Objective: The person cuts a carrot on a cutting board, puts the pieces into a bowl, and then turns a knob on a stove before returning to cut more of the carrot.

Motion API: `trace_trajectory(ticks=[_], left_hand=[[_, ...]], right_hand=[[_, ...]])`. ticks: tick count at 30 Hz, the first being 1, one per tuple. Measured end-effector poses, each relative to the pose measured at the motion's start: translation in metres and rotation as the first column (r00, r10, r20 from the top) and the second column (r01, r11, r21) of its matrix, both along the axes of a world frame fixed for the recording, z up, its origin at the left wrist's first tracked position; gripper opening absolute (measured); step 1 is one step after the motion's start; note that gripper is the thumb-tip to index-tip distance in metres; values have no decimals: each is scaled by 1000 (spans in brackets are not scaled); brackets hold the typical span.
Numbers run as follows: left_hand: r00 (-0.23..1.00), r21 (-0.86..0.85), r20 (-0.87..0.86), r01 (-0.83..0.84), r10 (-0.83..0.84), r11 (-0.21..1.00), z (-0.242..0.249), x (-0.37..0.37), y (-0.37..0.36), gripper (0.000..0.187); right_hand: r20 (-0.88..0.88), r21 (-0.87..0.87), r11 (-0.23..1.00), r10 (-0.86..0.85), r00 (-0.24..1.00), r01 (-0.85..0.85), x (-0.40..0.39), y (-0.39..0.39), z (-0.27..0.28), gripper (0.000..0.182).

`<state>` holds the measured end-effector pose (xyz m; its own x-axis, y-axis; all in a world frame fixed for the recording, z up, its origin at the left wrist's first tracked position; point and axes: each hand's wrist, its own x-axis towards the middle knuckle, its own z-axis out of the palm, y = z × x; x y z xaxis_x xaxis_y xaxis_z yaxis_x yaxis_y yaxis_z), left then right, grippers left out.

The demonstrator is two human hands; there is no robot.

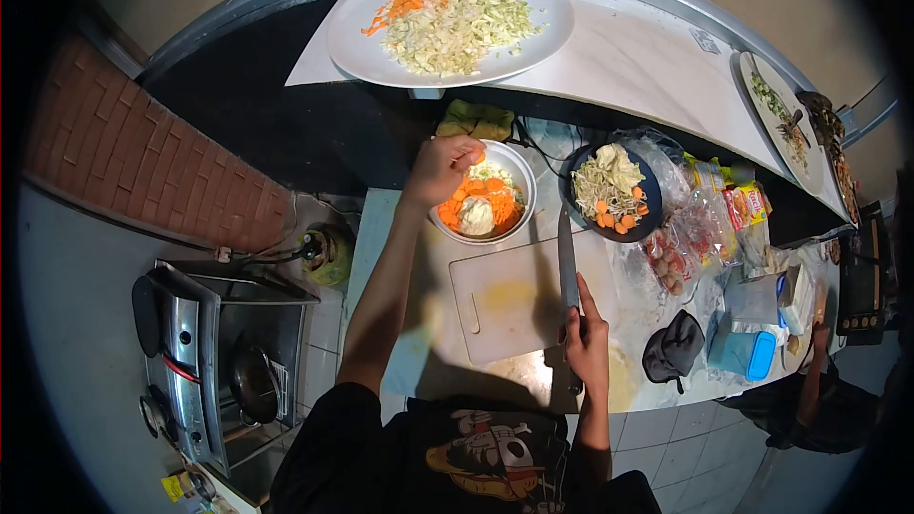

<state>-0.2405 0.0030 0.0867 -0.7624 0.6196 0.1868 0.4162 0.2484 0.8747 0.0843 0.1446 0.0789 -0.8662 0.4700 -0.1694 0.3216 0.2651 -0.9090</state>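
Observation:
My left hand (pixel 444 171) is closed over the left rim of a white bowl (pixel 528 192), its fingers pinched on a bit of orange carrot. Inside the bowl are carrot slices (pixel 493 186), shredded carrot, chopped pale greens and a pale cream-coloured lump (pixel 475 217). My right hand (pixel 587 343) grips a long kitchen knife (pixel 567 262) by its dark handle, the blade pointing away from me over the right side of a white cutting board (pixel 509 324). Yellowish stains mark the board. Behind the blade stands a dark plate (pixel 650 192) of bean sprouts, carrot slices and a pale leafy piece.
On the raised shelf sit a large white plate (pixel 352 43) of chopped cabbage and shredded carrot, and another plate (pixel 809 167). Plastic bags (pixel 700 228), a black cap (pixel 673 347) and a blue-lidded container (pixel 760 355) lie right. Another person (pixel 809 405) is at far right; a stove (pixel 181 343) stands left.

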Motion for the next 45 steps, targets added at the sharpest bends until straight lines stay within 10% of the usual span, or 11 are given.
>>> trace_trajectory(ticks=[7, 11, 17, 45], left_hand=[[941, 430, 328, -71, -83, 900, 24, 72, -45, 17], [879, 177, 370, 250, -299, 952, 6, 142, -47, 21], [977, -65, 215, 0, 14, 998, -73, 188, -19, 11], [995, -100, 0, -100, 101, 990, -81, 207, -11, 18]], right_hand=[[112, 115, 987, 98, 989, -111, 22, -10, -12, 58], [143, 130, 976, 157, 977, -176, 34, -22, -20, 62], [219, 90, 966, 219, 951, -243, 44, -34, -38, 68], [153, 197, 942, 243, 958, -270, 47, -42, -50, 90]])
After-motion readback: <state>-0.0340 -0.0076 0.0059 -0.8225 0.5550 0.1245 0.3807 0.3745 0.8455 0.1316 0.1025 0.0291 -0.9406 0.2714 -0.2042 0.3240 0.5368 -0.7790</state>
